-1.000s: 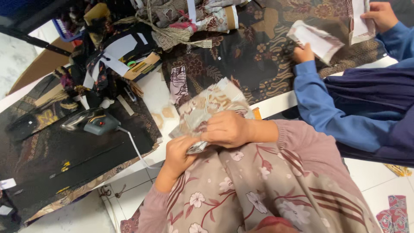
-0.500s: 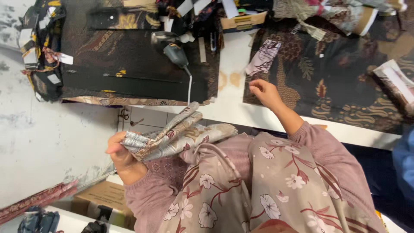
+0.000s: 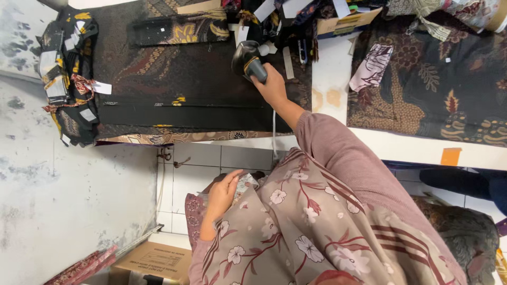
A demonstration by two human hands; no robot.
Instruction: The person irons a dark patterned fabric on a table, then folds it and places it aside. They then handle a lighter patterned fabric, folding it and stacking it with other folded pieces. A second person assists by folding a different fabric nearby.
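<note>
My right hand (image 3: 270, 88) reaches out over the table and is shut on the handle of a black and grey handheld scanner (image 3: 247, 59). The scanner's head points at a dark batik cloth (image 3: 179, 89) spread flat on the white table (image 3: 330, 89). My left hand (image 3: 224, 193) is low by my lap, below the table edge. It holds a folded floral fabric piece (image 3: 245, 182), which is mostly hidden behind my headscarf.
A bundle of dark fabrics with paper tags (image 3: 67, 79) lies at the table's left end. A pink patterned cloth piece (image 3: 373, 66) rests on a brown batik cloth (image 3: 438, 89) at the right. A cardboard box (image 3: 154, 259) sits on the floor. Clutter lines the table's far edge.
My right hand has moved left and taken hold of the scanner. My left hand has lowered the folded fabric toward my lap. The view has shifted right.
</note>
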